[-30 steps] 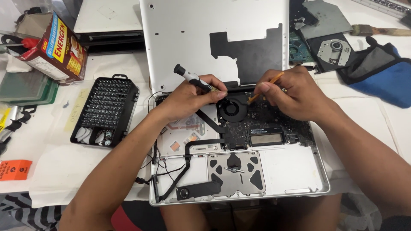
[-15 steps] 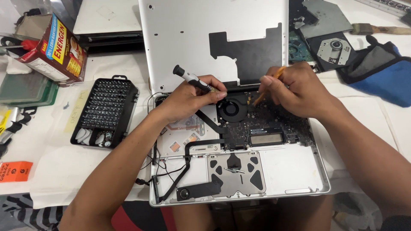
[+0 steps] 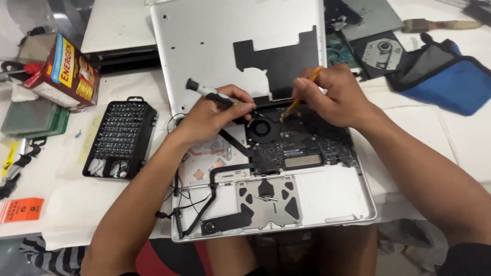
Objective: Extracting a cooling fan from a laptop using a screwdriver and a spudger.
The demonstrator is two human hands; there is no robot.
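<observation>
Gripping a black-handled screwdriver (image 3: 212, 94), the left hand (image 3: 212, 116) is resting over the opened laptop's (image 3: 327, 197) fan; the right hand (image 3: 335, 97) is pinching an orange tool (image 3: 302, 94), perhaps a spudger, near the hinge edge.

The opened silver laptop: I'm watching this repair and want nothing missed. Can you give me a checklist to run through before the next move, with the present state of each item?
1. Opened silver laptop lies flat on the white table: ok.
2. Left hand grips the black and silver screwdriver firmly: ok.
3. Right hand holds the thin orange pry tool, tip down by the black round fan: ok.
4. Screwdriver tip seated on a screw: cannot tell, fingers hide it.
5. Black case of screwdriver bits open and near the left hand: ok.
6. Loose black cables clear of the hands: ok.
</observation>
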